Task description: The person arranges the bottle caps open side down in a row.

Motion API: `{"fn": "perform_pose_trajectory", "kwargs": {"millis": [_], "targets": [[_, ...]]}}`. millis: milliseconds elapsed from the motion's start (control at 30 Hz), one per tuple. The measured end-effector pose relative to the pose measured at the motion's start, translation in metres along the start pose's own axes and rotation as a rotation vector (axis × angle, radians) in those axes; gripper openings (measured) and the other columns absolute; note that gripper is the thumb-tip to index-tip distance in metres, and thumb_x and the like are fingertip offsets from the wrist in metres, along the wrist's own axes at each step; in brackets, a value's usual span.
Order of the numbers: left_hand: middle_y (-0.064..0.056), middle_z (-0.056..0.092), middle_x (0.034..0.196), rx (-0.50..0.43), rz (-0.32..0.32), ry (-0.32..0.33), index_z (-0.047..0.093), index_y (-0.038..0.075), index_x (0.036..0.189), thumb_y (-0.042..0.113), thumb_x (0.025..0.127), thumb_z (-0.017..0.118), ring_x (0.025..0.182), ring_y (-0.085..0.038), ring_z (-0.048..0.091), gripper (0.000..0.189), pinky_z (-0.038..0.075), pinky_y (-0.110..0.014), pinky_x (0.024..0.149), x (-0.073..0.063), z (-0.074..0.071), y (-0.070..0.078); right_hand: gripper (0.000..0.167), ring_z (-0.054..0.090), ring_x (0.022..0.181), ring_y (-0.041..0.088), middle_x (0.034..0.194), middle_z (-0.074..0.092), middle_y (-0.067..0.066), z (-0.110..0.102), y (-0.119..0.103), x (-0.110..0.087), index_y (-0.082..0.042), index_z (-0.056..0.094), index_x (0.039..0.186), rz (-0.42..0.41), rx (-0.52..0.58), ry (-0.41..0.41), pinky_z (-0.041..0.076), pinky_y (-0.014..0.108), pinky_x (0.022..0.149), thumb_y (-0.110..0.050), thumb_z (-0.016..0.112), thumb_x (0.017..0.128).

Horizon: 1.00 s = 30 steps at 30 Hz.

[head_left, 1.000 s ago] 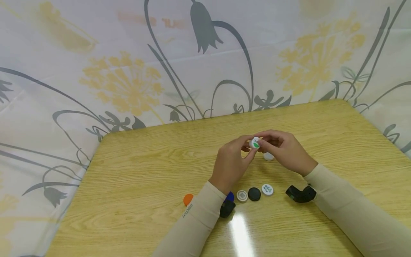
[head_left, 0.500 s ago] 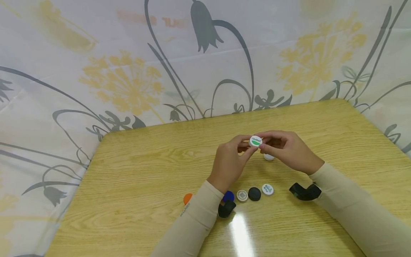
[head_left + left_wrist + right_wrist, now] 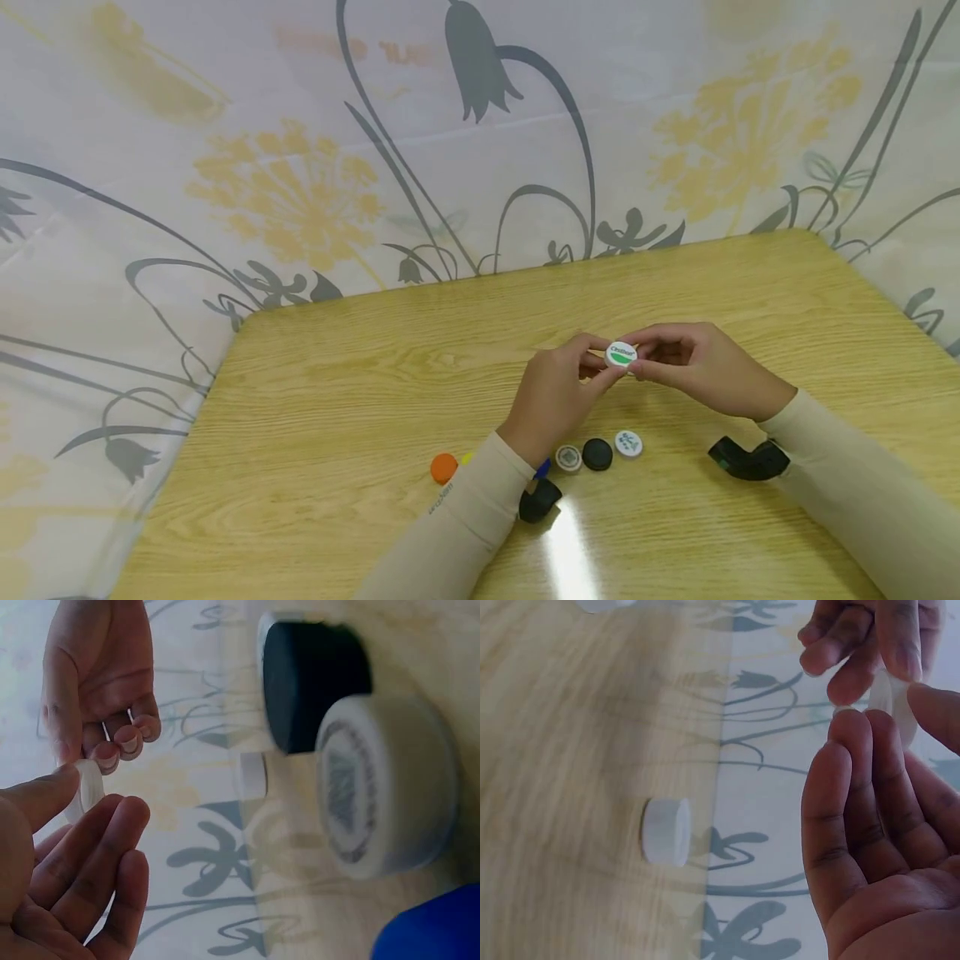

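Note:
Both hands pinch one white bottle cap (image 3: 621,355) above the table, its printed face with a green patch turned up toward the head camera. My left hand (image 3: 553,396) holds its left edge between thumb and fingers. From the other side my right hand (image 3: 708,372) grips it by thumb and fingertips. The left wrist view shows the same cap (image 3: 91,787) edge-on between both thumbs and fingers. Beyond the hands, a second white cap (image 3: 666,831) lies on the table in the right wrist view; the hands mostly hide it in the head view.
Closer to me runs a row of caps: orange (image 3: 444,468), yellow (image 3: 468,458), blue (image 3: 542,467), beige (image 3: 568,458), black (image 3: 597,454) and white with print (image 3: 628,443). My left sleeve (image 3: 480,500) covers part of it. A patterned cloth (image 3: 420,150) borders the wooden table (image 3: 360,375).
Both hands have shifted right and a little nearer with the cap. It has turned between the fingers, so its print now reads fully. More of the yellow cap shows.

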State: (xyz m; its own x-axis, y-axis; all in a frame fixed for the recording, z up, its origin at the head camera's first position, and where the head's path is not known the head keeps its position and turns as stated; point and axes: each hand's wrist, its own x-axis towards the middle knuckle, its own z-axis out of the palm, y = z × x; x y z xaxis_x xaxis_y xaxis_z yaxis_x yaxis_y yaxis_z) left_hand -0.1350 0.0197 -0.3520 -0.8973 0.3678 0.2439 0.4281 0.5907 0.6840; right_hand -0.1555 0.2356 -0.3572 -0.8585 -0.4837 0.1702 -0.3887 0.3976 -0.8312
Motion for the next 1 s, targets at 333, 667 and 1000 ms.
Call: {"fn": "perform_pose_trajectory", "kwargs": {"millis": [333,667,1000], "targets": [[0.008,0.078,0.094,0.151,0.053,-0.143,0.064,0.015,0.116,0.034,0.094,0.069,0.081,0.003,0.07,0.03,0.044,-0.006,0.064,-0.015,0.016,0.005,0.027,0.067,0.078,0.01,0.092,0.07,-0.009,-0.001,0.011,-0.027,-0.011,0.069,0.12,-0.008,-0.022,-0.098,0.054,0.025,0.067,-0.006,0.069,0.094],[0.02,0.073,0.087,0.449,0.082,-0.131,0.071,0.028,0.101,0.051,0.09,0.07,0.071,0.009,0.06,0.026,0.036,-0.019,0.071,-0.02,0.032,0.015,0.025,0.067,0.081,0.005,0.091,0.072,-0.008,-0.011,0.02,-0.042,-0.008,0.067,0.119,-0.026,-0.03,-0.244,0.054,0.023,0.071,-0.009,0.069,0.094],[0.02,0.073,0.087,0.408,0.101,-0.138,0.077,0.028,0.098,0.048,0.09,0.072,0.075,0.011,0.059,0.022,0.034,-0.022,0.075,-0.022,0.035,0.016,0.024,0.066,0.079,0.005,0.089,0.072,-0.008,-0.01,0.025,-0.044,-0.012,0.068,0.118,-0.042,0.009,-0.293,0.052,0.024,0.067,-0.01,0.069,0.094]]}}
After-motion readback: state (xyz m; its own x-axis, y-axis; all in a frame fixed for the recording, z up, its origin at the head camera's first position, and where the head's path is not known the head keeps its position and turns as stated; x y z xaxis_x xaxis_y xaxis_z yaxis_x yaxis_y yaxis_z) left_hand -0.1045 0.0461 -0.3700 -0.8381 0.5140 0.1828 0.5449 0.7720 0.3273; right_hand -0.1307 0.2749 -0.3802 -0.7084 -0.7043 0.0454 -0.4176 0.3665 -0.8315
